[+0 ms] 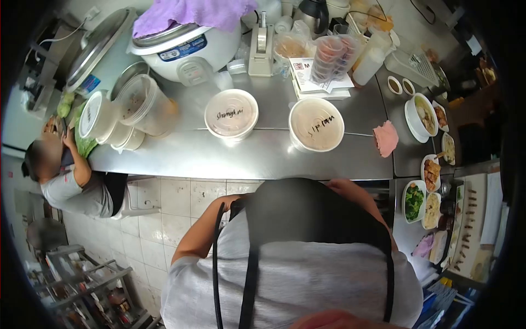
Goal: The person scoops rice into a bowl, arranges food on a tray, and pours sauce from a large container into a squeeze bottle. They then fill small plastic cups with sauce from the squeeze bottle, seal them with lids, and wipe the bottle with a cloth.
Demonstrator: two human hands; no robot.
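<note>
At the left end of the counter, a person in a grey top leans in with one arm raised to the greens at that corner, just beside a row of clear tubs lying on their sides. Behind them, toward the far edge, stands a white rice cooker with a purple cloth draped over its lid. Near the front edge, about midway along, sits the first lidded bowl, its lid marked with handwriting. The second lidded bowl, marked the same way, stands apart to its right, and a tape dispenser rises behind the gap between them. A co-worker in a grey shirt and dark apron straps stands against the front edge directly below both bowls, arms forward and hands hidden under the counter's lip. Further right lie a pink cloth, an open soup bowl and, at the right corner, plates of food. Neither of the wearer's own hands shows clearly. A skin-toned blur at the bottom edge could be part of one, but I cannot tell which hand or how its fingers stand. The work seems to be at the point where both bowls are sealed, labelled and waiting. Lifting either one would likely call for a reach past the co-worker's shoulder and a level hold under the rim, since the contents may be liquid.
</note>
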